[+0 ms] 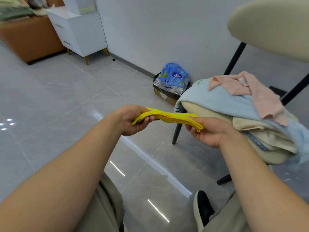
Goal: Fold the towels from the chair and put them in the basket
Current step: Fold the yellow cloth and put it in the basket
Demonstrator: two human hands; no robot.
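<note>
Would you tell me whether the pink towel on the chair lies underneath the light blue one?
No, the pink towel lies on top of the light blue towel, with the blue cloth showing beneath its edges.

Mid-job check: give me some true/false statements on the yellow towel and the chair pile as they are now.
1. The left hand and right hand both hold the yellow towel. True.
2. The yellow towel is spread flat on the floor. False: it is folded and held in the air between the hands.
3. A pink towel lies on top of the pile on the chair. True.
4. The chair seat is bare. False: pink, blue and cream towels lie on it.
5. The blue bag lies on the chair. False: the blue bag sits in a box on the floor by the wall.
</note>
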